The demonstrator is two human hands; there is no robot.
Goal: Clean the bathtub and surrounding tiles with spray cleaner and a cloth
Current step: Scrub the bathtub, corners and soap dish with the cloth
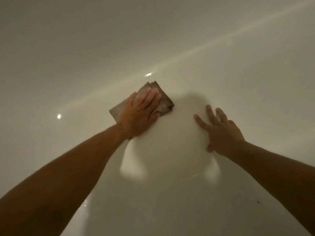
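Note:
The glossy white bathtub surface (170, 193) fills the whole head view. A folded grey-brown cloth (164, 97) lies flat on it near the middle. My left hand (139, 113) presses down on the cloth with straight fingers spread over it. My right hand (219, 132) rests on the bare tub surface to the right of the cloth, fingers spread and straight, holding nothing. No spray bottle is in view.
A pale curved band (213, 46) runs diagonally from lower left to upper right where the tub bends. Wet glints (148, 74) show just above the cloth and at the lower left (85, 203). A small dark speck (258, 202) sits at the lower right.

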